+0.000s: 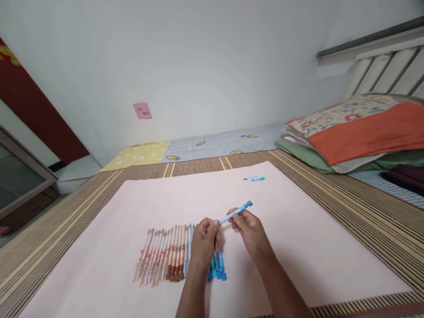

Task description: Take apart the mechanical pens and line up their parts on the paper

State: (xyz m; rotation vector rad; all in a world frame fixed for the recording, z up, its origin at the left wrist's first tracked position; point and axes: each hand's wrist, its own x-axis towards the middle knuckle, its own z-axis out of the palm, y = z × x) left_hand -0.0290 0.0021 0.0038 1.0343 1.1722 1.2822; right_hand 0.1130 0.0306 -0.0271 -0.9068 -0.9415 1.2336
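Between my two hands is a light blue pen [239, 210] with a darker blue block-shaped end, tilted up to the right. My left hand [207, 236] pinches its lower left tip. The fingers of my right hand [250, 229] are closed around its middle. Beneath and beside my left hand lies a row of pens: pale ones with reddish patterns [150, 258] at the left, peach ones with brown ends [176, 254], then blue ones [220, 265] partly hidden by my left hand and forearm. Farther back lie light blue and turquoise pens [258, 179], close together.
A pale pink sheet [99, 247] covers a striped mat [331, 207]. Folded bedding [361, 128] in orange, floral and green is piled at the right, below a radiator [391, 70]. A pink note [142, 111] sticks to the white wall. Yellow cloth [141, 155] lies along the wall.
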